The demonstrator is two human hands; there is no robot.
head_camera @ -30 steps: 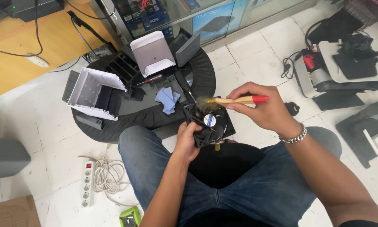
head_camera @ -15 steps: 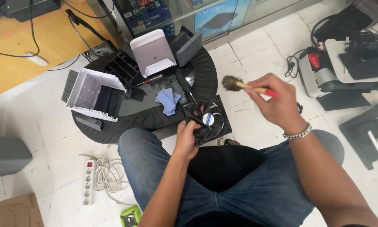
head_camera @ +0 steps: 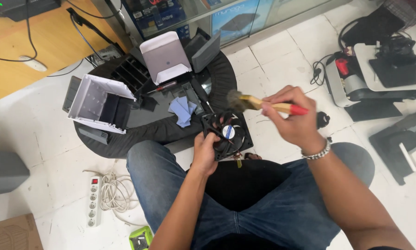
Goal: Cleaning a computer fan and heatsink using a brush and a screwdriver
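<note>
My left hand (head_camera: 206, 155) grips the near left edge of a black square cooling fan (head_camera: 228, 133) with a round blue and white hub, holding it above my knees. My right hand (head_camera: 293, 118), with a metal bracelet on the wrist, holds a paintbrush (head_camera: 263, 104) with a wooden handle and red end. Its dark bristles hover just above the fan's upper edge and look blurred. I sit on the floor in blue jeans.
A round black mat (head_camera: 171, 125) in front holds an opened white casing (head_camera: 99, 103), a light pink lid (head_camera: 165, 56), blue cloths (head_camera: 182, 110) and dark parts. A white power strip (head_camera: 93, 201) lies left; printers (head_camera: 379, 74) stand right.
The brush swept from the fan's face up and to the right, then came back down to the fan's upper edge. My left hand kept hold of the fan.
</note>
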